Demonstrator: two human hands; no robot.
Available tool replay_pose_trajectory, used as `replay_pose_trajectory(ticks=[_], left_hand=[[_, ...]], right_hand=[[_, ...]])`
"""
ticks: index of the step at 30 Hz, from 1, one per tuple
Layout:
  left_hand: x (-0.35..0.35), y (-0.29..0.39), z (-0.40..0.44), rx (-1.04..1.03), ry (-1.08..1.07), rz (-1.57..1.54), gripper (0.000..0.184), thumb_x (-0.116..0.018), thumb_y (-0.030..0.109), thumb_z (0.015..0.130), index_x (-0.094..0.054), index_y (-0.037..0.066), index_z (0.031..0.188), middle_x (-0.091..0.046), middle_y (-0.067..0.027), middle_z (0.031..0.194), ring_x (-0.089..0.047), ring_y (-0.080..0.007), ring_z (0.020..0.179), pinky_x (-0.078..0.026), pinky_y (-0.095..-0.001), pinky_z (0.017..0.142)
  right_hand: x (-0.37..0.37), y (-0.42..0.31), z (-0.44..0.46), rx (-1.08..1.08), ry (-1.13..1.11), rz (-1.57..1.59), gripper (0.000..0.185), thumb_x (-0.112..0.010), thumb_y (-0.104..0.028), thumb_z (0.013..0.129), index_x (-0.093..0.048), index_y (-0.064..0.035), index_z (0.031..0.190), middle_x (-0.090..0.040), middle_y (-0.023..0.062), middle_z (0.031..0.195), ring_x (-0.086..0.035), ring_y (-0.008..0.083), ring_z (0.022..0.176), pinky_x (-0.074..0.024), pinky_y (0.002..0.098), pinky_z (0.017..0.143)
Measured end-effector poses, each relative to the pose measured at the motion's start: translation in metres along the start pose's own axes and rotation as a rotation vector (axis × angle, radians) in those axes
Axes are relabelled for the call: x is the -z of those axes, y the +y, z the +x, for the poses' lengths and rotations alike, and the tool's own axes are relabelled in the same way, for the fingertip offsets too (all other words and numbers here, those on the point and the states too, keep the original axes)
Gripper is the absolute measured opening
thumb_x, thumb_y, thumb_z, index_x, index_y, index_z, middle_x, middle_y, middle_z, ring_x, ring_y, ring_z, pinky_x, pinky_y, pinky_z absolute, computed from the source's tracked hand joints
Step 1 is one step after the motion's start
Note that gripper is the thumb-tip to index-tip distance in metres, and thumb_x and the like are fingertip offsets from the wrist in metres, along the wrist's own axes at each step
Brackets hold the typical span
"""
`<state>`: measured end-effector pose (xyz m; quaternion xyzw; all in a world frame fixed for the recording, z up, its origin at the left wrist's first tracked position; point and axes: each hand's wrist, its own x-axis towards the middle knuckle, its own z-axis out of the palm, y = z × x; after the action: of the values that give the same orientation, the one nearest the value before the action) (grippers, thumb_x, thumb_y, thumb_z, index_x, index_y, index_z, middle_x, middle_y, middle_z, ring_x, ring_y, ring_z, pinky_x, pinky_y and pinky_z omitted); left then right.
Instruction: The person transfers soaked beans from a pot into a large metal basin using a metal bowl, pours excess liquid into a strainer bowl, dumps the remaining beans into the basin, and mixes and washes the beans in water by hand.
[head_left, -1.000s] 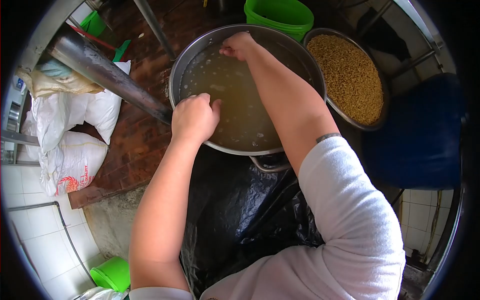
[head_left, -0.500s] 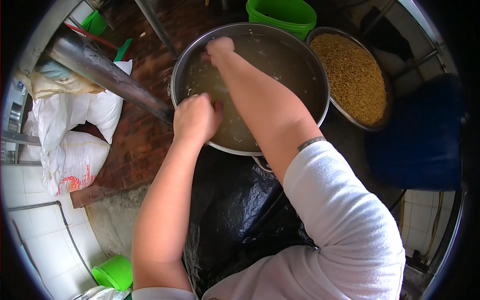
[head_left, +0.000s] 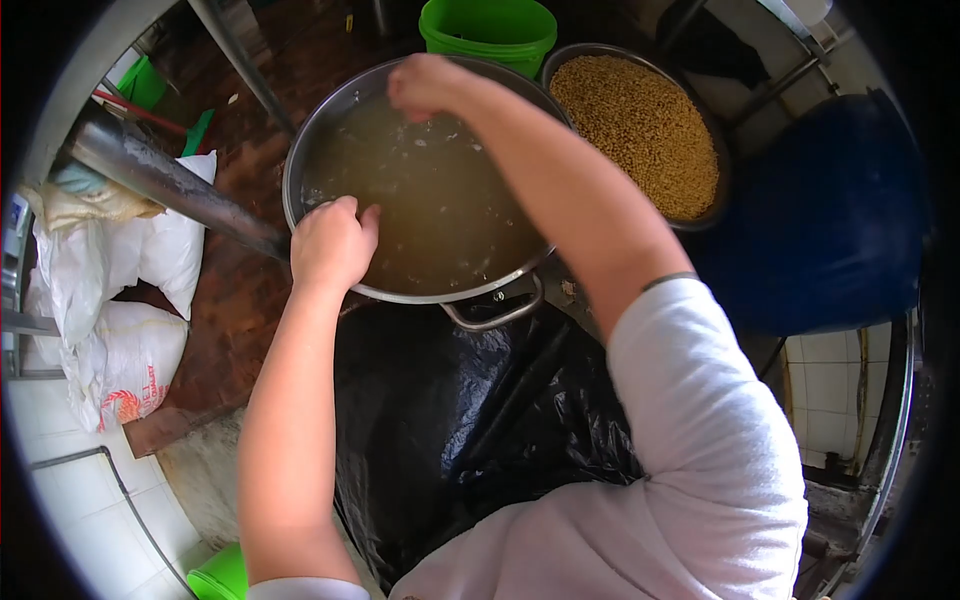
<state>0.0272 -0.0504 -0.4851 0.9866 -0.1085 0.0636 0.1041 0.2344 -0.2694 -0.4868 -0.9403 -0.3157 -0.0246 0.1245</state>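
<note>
A wide metal pot [head_left: 405,298] holds cloudy, brownish water [head_left: 430,205] with small bits floating in it. My left hand [head_left: 335,243] is closed over the pot's left rim, its thumb toward the water. At the far side, my right hand [head_left: 425,87] is curled just above the water near the rim. Whatever its fingers may hold is hidden. The near side handle [head_left: 500,320] of the pot shows below the rim. Right of the pot stands a metal basin full of golden grain [head_left: 640,135].
A green tub [head_left: 490,35] stands behind the pot, and a blue barrel [head_left: 815,220] is at the right. White sacks [head_left: 130,360] lie on the left beside a thick metal pipe [head_left: 180,185]. Black plastic [head_left: 480,420] covers the area before me.
My right hand has moved from the water toward the far rim and is now curled higher up. My left hand stays on the rim. The whole view has shifted, placing the pot further left.
</note>
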Motion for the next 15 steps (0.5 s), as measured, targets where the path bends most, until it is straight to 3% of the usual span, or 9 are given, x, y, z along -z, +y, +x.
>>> replay_pose_trajectory(ticks=[3,4,6,7,8,10,15], left_hand=[[-0.001,-0.001,0.001,-0.007,0.008,0.001,0.037,-0.06,0.035,0.099,-0.07,0.0,0.092,-0.073,-0.0221,0.097,-0.069,-0.0405,0.097,-0.054,-0.0506,0.088],[-0.001,-0.001,0.001,-0.003,-0.003,0.001,0.037,-0.06,0.035,0.099,-0.07,0.0,0.092,-0.073,-0.0222,0.097,-0.069,-0.0405,0.097,-0.054,-0.0504,0.089],[0.0,-0.001,0.0,-0.001,-0.011,0.0,0.037,-0.061,0.035,0.099,-0.071,0.0,0.093,-0.073,-0.0222,0.097,-0.069,-0.0406,0.097,-0.054,-0.0502,0.089],[0.001,-0.001,0.0,0.008,-0.026,0.0,0.037,-0.06,0.035,0.099,-0.071,0.0,0.093,-0.073,-0.0223,0.097,-0.069,-0.0406,0.097,-0.054,-0.0502,0.089],[0.002,-0.001,0.0,0.018,-0.039,0.001,0.037,-0.06,0.035,0.099,-0.071,0.0,0.093,-0.073,-0.0224,0.097,-0.069,-0.0406,0.097,-0.054,-0.0503,0.089],[0.002,-0.002,0.0,0.021,-0.041,0.005,0.037,-0.06,0.035,0.1,-0.071,0.0,0.094,-0.073,-0.0222,0.098,-0.069,-0.0405,0.097,-0.054,-0.0504,0.09],[-0.001,-0.002,0.001,0.004,-0.037,0.018,0.038,-0.059,0.036,0.1,-0.071,0.0,0.095,-0.073,-0.0219,0.099,-0.069,-0.041,0.097,-0.053,-0.0506,0.09]], right_hand=[[0.052,0.007,-0.066,-0.104,-0.302,-0.295,0.025,-0.059,-0.016,0.077,-0.064,-0.0056,0.055,-0.062,0.0099,0.051,-0.06,0.0265,0.046,-0.0506,0.0424,0.051],[0.064,-0.001,-0.086,-0.198,-0.435,-0.367,0.02,-0.063,-0.01,0.075,-0.066,-0.0045,0.055,-0.064,0.0112,0.054,-0.063,0.0272,0.05,-0.0515,0.0427,0.052],[0.046,0.028,-0.109,-0.14,-0.491,-0.588,0.011,-0.067,-0.006,0.08,-0.077,-0.0032,0.08,-0.075,0.0158,0.083,-0.074,0.027,0.082,-0.0577,0.0427,0.066],[0.043,0.013,-0.13,-0.241,-0.361,-0.527,0.015,-0.068,-0.005,0.083,-0.08,-0.003,0.092,-0.077,0.0165,0.095,-0.076,0.0274,0.095,-0.0596,0.0426,0.072],[0.041,0.001,-0.138,-0.241,-0.356,-0.531,0.015,-0.068,-0.005,0.083,-0.08,-0.003,0.092,-0.077,0.0165,0.095,-0.076,0.0274,0.095,-0.0596,0.0426,0.072],[0.032,-0.014,-0.144,-0.422,-0.491,-0.519,0.027,-0.069,-0.007,0.087,-0.079,-0.0041,0.112,-0.076,0.0157,0.117,-0.073,0.0314,0.111,-0.0595,0.0443,0.085],[-0.01,0.002,-0.134,-0.54,-0.585,-0.57,0.032,-0.073,-0.009,0.087,-0.078,-0.0047,0.118,-0.073,0.0144,0.128,-0.071,0.0325,0.116,-0.059,0.0462,0.09]])
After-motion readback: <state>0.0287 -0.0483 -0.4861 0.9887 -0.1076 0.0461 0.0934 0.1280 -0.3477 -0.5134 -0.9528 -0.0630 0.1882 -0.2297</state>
